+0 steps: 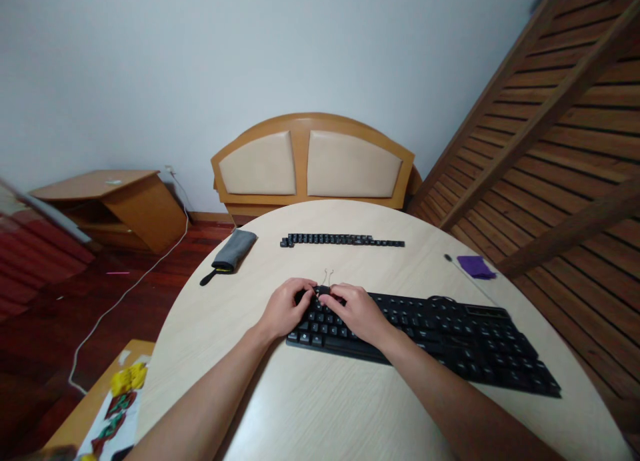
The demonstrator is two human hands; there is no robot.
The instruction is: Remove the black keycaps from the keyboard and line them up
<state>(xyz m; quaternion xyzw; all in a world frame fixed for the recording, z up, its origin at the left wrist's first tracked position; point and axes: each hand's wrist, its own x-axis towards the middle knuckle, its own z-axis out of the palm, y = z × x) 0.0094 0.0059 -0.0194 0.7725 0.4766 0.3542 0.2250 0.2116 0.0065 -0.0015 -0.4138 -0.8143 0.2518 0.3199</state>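
Observation:
A black keyboard (440, 334) lies slantwise on the round table, and both my hands are over its upper left corner. My right hand (359, 309) is closed, with thumb and fingers at the dark body of a keycap puller (324, 289). The puller's two thin wire prongs point away from me. My left hand (287, 306) is curled against the keyboard's left end, its thumb and fingers drawn together beside the puller. Whatever lies between the left fingertips is hidden. Beyond the hands, loose black keycaps (330, 239) stand in rows on the table.
A grey pouch (236, 250) lies at the table's left edge. On the right are a folded purple cloth (477, 267) and a thin brush (467, 274). A padded headboard (313, 161) stands behind the table (320, 414). A white cable (133, 291) crosses the floor.

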